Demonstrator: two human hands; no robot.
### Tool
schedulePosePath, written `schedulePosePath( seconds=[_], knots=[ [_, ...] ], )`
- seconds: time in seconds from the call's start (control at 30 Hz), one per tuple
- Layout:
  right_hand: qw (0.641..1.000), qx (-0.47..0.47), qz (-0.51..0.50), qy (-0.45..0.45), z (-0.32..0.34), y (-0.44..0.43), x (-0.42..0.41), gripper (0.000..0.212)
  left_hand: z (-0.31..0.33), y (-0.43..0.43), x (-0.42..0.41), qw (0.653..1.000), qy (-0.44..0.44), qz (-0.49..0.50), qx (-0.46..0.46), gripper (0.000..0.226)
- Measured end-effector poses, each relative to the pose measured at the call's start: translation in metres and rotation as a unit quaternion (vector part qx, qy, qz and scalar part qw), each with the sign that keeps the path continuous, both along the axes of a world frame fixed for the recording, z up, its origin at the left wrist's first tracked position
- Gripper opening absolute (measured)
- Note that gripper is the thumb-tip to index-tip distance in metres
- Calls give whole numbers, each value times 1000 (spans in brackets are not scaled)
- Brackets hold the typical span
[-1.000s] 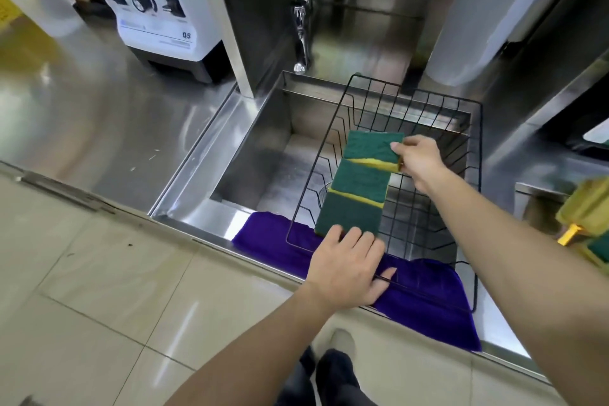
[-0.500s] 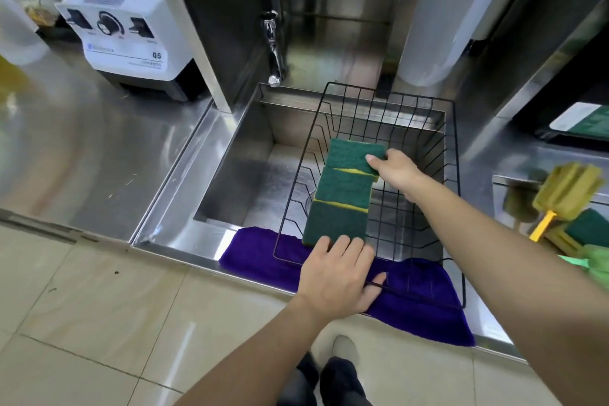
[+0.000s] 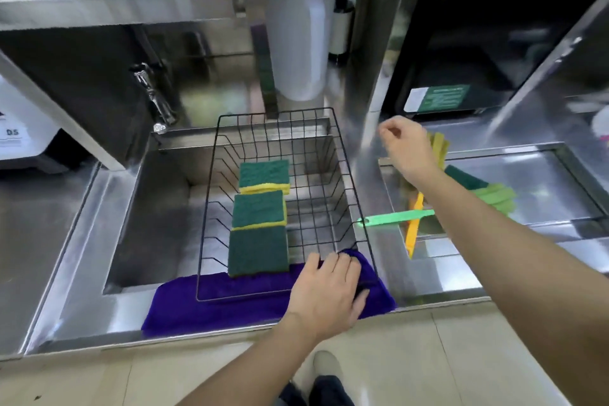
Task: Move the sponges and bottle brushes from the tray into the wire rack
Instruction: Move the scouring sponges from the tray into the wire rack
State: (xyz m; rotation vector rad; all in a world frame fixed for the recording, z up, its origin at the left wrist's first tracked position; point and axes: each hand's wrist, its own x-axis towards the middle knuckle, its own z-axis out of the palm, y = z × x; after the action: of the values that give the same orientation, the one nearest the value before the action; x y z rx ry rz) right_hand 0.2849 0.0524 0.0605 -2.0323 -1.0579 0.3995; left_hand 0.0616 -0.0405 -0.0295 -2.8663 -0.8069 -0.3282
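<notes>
Three sponges (image 3: 258, 224) in the wire rack (image 3: 342, 175), left of the loosely curled, empty right grip (image 3: 407, 148).

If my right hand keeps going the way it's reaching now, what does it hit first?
Most likely the yellow sponge-head brush in the tray, which sits just behind the right hand, partly hidden by it. Depth is unclear, so the hand may be above it.

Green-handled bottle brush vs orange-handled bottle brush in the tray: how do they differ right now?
The green-handled bottle brush lies crosswise, its handle tip overhanging the steel tray's left rim toward the black wire rack. The orange-handled bottle brush runs near-to-far, crossing under it, with a yellow head. Both remain in the tray, unheld.
</notes>
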Motion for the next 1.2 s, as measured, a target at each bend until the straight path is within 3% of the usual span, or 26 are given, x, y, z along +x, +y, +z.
schedulePosePath(
  seconds=[0.1,0.2,0.27,0.37,0.47,0.57,0.67,0.77,0.87,1.03,1.2],
  knots=[
    [995,-3,-99,-24,-10,-22,40,24,0,-2,11,1000,6,-12,0,45],
    [982,-112,-136,-65,-25,-41,76,29,3,-4,16,1000,4,-15,-7,43],
    [959,-255,-99,-76,-34,-51,93,52,3,-4,16,1000,5,-11,-13,42],
    [896,-439,23,-57,-42,-66,104,102,3,-4,16,1000,7,-6,-19,41],
    [868,-483,19,-112,-48,-75,103,100,3,-3,16,1000,1,-5,-24,40],
    [877,-459,-58,-132,-53,-76,101,75,2,-4,16,1000,-6,-6,-26,38],
    [904,-399,-136,-72,-49,-79,108,75,2,-3,16,1000,-10,-6,-21,36],
    [946,-264,-190,12,-35,-81,116,77,2,-3,17,1000,-16,-6,-20,37],
    [969,-129,-210,-29,-17,-75,111,76,4,-3,16,1000,-13,-1,-18,41],
    [986,7,-158,-57,12,-45,85,79,11,1,9,1000,-8,20,-21,45],
    [996,34,-56,-67,17,-5,36,76,14,22,-19,998,-7,66,-7,43]
  ],
)
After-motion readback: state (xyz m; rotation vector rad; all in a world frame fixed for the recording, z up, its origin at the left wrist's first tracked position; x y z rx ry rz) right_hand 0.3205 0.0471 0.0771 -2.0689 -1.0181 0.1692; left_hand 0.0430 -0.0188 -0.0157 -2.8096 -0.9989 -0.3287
